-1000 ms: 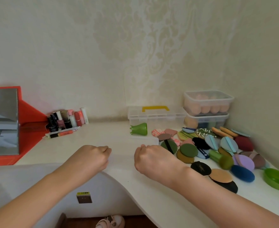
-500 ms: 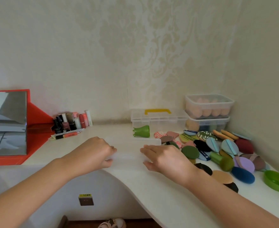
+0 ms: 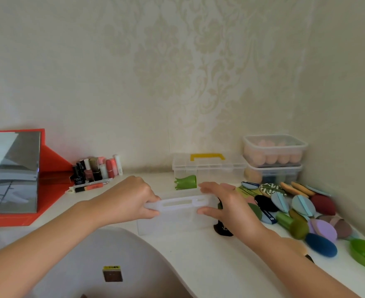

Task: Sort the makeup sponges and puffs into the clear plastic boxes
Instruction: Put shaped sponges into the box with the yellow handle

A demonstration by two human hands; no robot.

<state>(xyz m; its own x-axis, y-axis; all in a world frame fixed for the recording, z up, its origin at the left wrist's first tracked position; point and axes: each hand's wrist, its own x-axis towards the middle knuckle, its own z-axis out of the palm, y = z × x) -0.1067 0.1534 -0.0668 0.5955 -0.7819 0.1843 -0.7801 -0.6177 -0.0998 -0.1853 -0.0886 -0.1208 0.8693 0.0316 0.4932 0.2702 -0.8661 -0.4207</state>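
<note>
With left hand [image 3: 132, 201] curled round the box [image 3: 177, 222] end and right hand [image 3: 226, 203] pinching opposite, ease lid [image 3: 177, 203] open evenly. Avoid nudging sponges [image 3: 302, 206].

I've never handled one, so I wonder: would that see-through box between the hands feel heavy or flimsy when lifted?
Probably light: the box looks empty and thin-walled. Likely fairly stiff: it shows no bending where the left hand and right hand hold its ends. Its smooth plastic might be slippery.

The box [image 3: 177, 220] is frosted translucent plastic, the puffs [image 3: 302, 206] look matt and soft, perhaps foam or velvety cloth, the white surface [image 3: 220, 254] is smooth with a slight sheen, the mirror [image 3: 11, 173] glossy.
</note>
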